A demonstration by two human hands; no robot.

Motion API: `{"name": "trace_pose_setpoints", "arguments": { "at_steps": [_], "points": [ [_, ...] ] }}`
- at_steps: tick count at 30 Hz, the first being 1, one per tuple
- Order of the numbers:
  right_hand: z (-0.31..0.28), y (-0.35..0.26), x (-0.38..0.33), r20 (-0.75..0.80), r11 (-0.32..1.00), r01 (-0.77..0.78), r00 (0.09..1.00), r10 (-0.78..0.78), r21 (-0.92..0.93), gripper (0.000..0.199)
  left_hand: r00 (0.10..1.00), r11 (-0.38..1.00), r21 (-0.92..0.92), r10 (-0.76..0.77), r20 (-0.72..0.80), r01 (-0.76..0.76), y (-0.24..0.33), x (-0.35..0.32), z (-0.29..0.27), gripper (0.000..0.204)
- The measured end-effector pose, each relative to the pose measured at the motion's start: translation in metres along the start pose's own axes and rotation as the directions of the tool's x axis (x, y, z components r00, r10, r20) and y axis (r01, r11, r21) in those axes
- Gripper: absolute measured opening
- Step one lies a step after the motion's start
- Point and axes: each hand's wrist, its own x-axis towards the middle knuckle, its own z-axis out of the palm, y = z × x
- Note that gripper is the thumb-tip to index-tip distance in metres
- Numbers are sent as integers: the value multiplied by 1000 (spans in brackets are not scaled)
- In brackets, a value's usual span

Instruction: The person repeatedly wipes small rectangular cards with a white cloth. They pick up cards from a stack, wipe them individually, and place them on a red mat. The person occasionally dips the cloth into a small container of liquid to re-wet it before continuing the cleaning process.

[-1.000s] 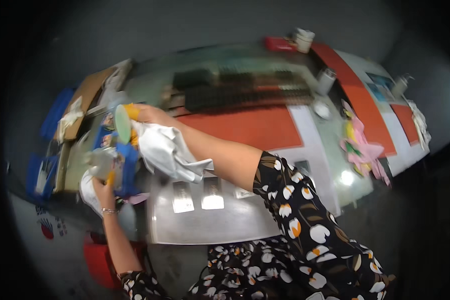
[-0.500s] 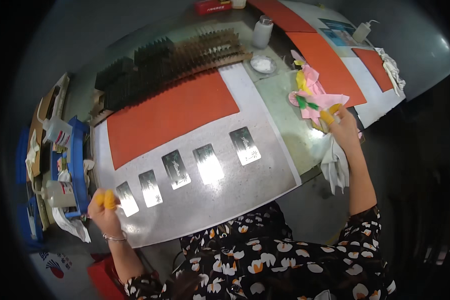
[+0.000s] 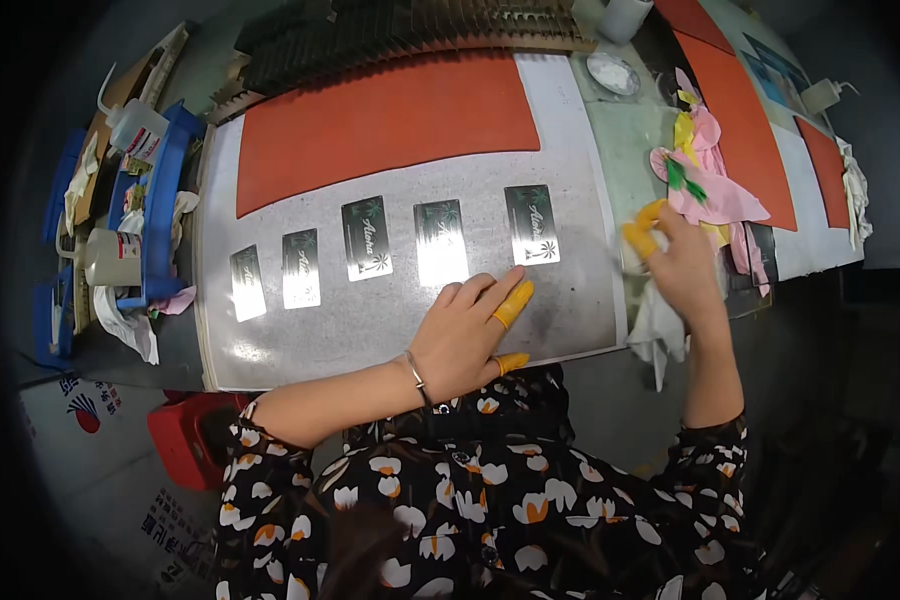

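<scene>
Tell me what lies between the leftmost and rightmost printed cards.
In the head view, three more printed cards lie between the leftmost card and the rightmost card, spaced apart on the grey work surface.

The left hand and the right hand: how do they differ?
The left hand has extended fingers near the rightmost card; the right hand curls its fingers, holding a white cloth. The left hand wears a silver bracelet; the right hand shows none. Both wear yellow finger cots.
</scene>
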Motion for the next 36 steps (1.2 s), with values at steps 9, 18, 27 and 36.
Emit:
{"name": "trace_pose_setpoints", "arguments": {
  "at_steps": [9, 18, 27, 36],
  "points": [
    [81, -43, 76, 197, 960, 170, 972, -126, -224, 19, 999, 991, 124, -42, -25, 44, 3, 8, 5, 65],
    [91, -44, 60, 243, 961, 91, 970, -27, -260, 25, 998, 995, 98, -22, -66, 28, 1, 3, 13, 67],
    [83, -50, 13, 269, 963, 44, 963, 30, -266, 22, 999, 991, -136, 4, -45, -10, -15, -23, -6, 57],
    [68, -59, -12, 420, 965, 97, 907, 15, -244, 20, 985, 991, -43, -130, -117, 126, -38, -65, -26, 57]
  ]
}}
